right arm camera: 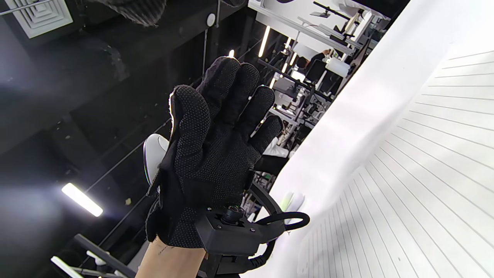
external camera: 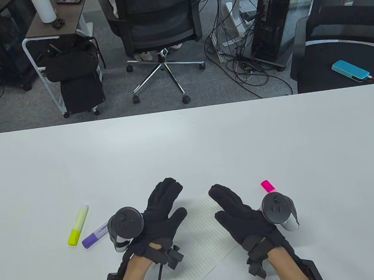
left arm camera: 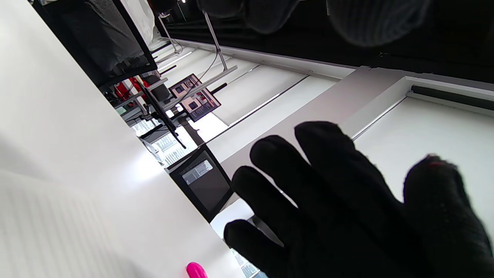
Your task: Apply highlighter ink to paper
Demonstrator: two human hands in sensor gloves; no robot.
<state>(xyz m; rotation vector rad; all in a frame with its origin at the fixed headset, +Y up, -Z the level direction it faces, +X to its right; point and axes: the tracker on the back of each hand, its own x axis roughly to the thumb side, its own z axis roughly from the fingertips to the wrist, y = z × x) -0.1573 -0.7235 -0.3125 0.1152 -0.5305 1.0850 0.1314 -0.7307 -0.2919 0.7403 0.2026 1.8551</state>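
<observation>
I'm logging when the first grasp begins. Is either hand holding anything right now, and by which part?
Nothing is held. The left hand and right hand hover open above the lined paper; no grip on any highlighter.

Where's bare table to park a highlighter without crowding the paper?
Free: the wide far half of the table, and the right side beyond the pink highlighter. Crowded: around the lined paper, under the left hand and right hand, with yellow highlighter and purple highlighter left.
</observation>
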